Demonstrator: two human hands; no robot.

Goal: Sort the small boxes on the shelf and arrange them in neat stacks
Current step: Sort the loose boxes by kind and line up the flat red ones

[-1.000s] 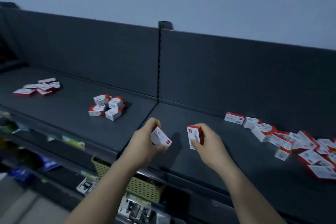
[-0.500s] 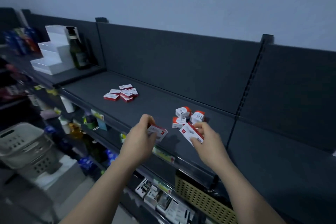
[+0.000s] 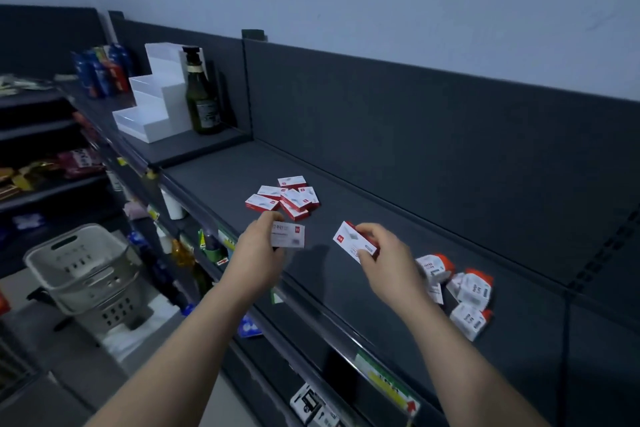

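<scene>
The dark shelf (image 3: 398,204) is seen from above. Two kinds of small boxes are kept apart on it, which suits sorting by type. A loose pile of flat red-and-white boxes (image 3: 287,198) lies toward the back left; its boxes overlap and are not yet stacked. A group of thicker white boxes with orange ends (image 3: 464,291) lies on the right near the front edge, partly hidden behind the right wrist. The left hand (image 3: 256,253) is closed on one flat box (image 3: 289,236), which is pinched between thumb and fingers just in front of the flat pile. A second flat box (image 3: 351,241) is gripped by the right hand (image 3: 388,263) and held tilted. Both boxes are held above the shelf and appear to be of the pile's kind, so they are probably meant to be laid there.
</scene>
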